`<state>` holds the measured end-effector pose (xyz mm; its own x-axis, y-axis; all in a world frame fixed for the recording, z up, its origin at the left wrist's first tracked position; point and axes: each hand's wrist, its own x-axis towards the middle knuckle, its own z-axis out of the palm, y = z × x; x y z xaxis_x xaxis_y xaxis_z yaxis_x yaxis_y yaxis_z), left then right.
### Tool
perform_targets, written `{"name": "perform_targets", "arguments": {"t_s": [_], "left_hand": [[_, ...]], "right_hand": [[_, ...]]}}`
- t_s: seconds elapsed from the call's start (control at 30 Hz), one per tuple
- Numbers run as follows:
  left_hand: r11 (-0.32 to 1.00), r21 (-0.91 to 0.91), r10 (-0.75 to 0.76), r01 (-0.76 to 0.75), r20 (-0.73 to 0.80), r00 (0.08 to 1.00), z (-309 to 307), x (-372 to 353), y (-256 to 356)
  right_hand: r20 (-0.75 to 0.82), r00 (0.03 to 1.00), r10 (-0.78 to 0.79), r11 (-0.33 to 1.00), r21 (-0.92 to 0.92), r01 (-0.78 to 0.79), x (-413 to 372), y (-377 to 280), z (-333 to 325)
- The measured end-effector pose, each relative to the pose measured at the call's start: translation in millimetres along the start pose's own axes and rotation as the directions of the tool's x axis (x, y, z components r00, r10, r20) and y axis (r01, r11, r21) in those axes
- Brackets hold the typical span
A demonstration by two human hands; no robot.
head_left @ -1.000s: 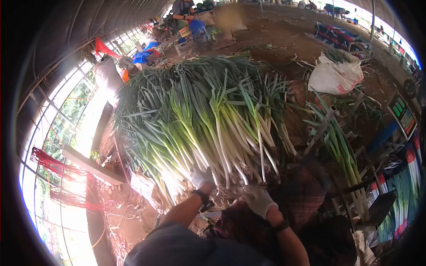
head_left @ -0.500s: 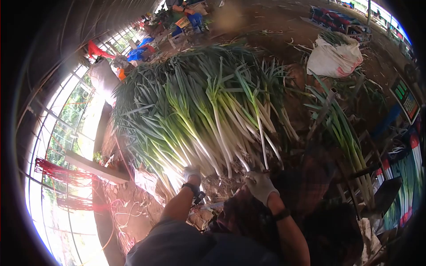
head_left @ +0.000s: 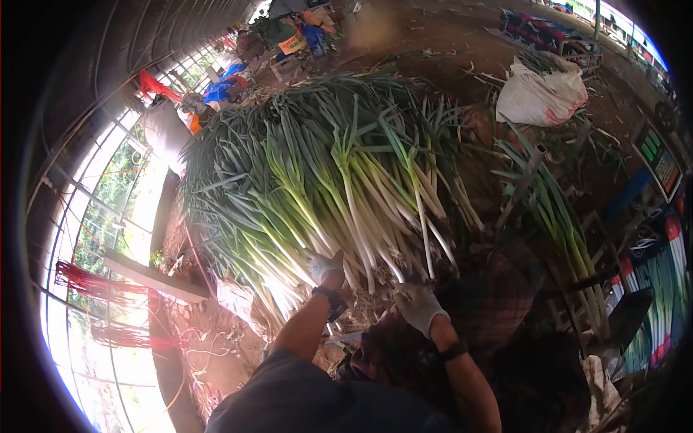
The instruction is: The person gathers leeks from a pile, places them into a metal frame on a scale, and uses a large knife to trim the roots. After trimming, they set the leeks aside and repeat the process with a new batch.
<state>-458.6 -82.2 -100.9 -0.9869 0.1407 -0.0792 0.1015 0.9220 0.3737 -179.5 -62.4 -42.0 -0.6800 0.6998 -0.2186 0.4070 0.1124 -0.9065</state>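
Note:
A broad heap of leeks [head_left: 289, 155] lies before me, green leaves pointing away and white root ends toward me. My left hand [head_left: 325, 268], in a pale glove, rests against the white stalks at the near side, thumb spread from the fingers. In the same kind of glove, my right hand [head_left: 420, 307] has its fingers closed at the root end of one leek [head_left: 392, 265]. Dark cloth partly surrounds that hand.
More leeks [head_left: 559, 227] lean on a rack at the right. Tied leeks [head_left: 655, 310] stand farther right, below a scale-like display [head_left: 657, 160]. A white sack [head_left: 541, 94] sits behind. On the left are a wooden board [head_left: 155, 276], red strings [head_left: 108, 281] and a barred opening.
My left hand has moved up and right over the stalks, its thumb now spread. The right hand has shifted slightly left and stays by the root end.

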Motion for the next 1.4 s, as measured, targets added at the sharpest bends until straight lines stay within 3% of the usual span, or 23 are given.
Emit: {"name": "perform_targets", "arguments": {"t_s": [0.07, 0.23, 0.33, 0.43, 0.57, 0.67, 0.7, 0.73, 0.77, 0.83, 0.87, 0.9, 0.93, 1.03, 1.13, 1.17, 1.23, 1.33, 1.37, 1.4], "left_hand": [[0.99, -0.046, -0.139, 0.136, -0.061, 0.988, 20, 2, 13], [0.972, 0.221, -0.066, 0.077, -0.058, 0.996, 32, 21, 24], [0.936, 0.331, -0.043, 0.116, -0.22, 0.975, 66, 44, 25], [0.921, 0.343, -0.059, 0.186, -0.347, 0.936, 73, 55, 25], [0.98, 0.065, -0.187, 0.19, -0.046, 0.981, 43, 54, 25], [0.977, -0.146, -0.122, 0.157, 0.226, 0.967, -32, 23, 32], [0.893, -0.401, -0.087, 0.203, 0.29, 0.953, -10, 52, 8], [0.618, -0.721, 0.045, 0.313, 0.43, 0.901, 35, 109, -36], [0.589, -0.718, 0.086, 0.371, 0.512, 0.854, 17, 102, -36], [0.506, -0.715, 0.232, 0.482, 0.651, 0.722, -41, 78, -31], [0.455, -0.712, 0.34, 0.534, 0.694, 0.635, -61, 67, -31], [0.405, -0.7, 0.45, 0.589, 0.713, 0.538, -84, 51, -26], [0.389, -0.693, 0.3, 0.607, 0.718, 0.627, -116, 1, 3], [0.325, -0.697, 0.355, 0.639, 0.717, 0.6, -84, -23, -14], [0.303, -0.662, 0.387, 0.685, 0.742, 0.547, -54, -37, -27], [0.329, -0.668, 0.381, 0.668, 0.741, 0.553, -48, -39, -29], [0.367, -0.699, 0.383, 0.614, 0.715, 0.584, -40, -40, -33], [0.241, -0.678, 0.315, 0.694, 0.731, 0.605, -63, -57, -12], [0.201, -0.673, 0.386, 0.711, 0.722, 0.574, -71, -61, -8], [0.163, -0.694, 0.387, 0.701, 0.699, 0.602, -82, -62, 1]], "right_hand": [[-0.004, 1.0, -0.015, 1.0, -0.005, 0.015, 2, 7, 4], [0.03, 0.999, -0.023, 1.0, -0.011, 0.023, 8, 10, 5], [0.039, 0.998, 0.05, 0.996, -0.074, -0.047, 4, -5, 0], [0.038, 0.999, 0.011, 0.992, -0.127, -0.006, 9, 4, 5], [0.076, 0.997, 0.018, 0.999, -0.039, -0.015, 16, 13, 5], [0.027, 0.999, -0.037, 0.999, -0.009, 0.037, 15, 22, 9], [0.022, 0.999, -0.036, 0.999, 0.008, 0.036, 14, 18, 5], [0.02, 0.999, -0.034, 0.999, 0.026, 0.033, 13, 15, 3], [-0.047, 0.986, -0.159, 0.979, -0.14, 0.151, 16, 24, 5], [-0.101, 0.897, -0.43, 0.816, -0.469, 0.339, 28, 43, 12], [-0.179, 0.984, 0.01, 0.993, 0.114, 0.01, 5, -32, -16], [-0.236, 0.962, -0.139, 0.978, 0.117, 0.17, 8, -17, -6], [-0.297, 0.912, -0.283, 0.939, 0.109, 0.327, 18, 5, 6], [-0.009, 0.878, -0.478, 0.778, 0.459, 0.428, 36, 46, 45], [0.14, 0.973, -0.181, 0.964, 0.22, 0.148, 9, -16, 48], [0.152, 0.978, -0.145, 0.985, 0.11, 0.129, 6, -22, 48], [0.177, 0.981, -0.083, 0.991, 0.116, 0.063, 9, -17, 53], [0.09, 0.994, -0.061, 0.998, 0.034, 0.059, 17, 4, 64], [0.097, 0.993, -0.061, 0.997, 0.051, 0.056, 17, 5, 62], [0.102, 0.993, -0.06, 0.996, 0.067, 0.054, 15, -5, 51]]}}
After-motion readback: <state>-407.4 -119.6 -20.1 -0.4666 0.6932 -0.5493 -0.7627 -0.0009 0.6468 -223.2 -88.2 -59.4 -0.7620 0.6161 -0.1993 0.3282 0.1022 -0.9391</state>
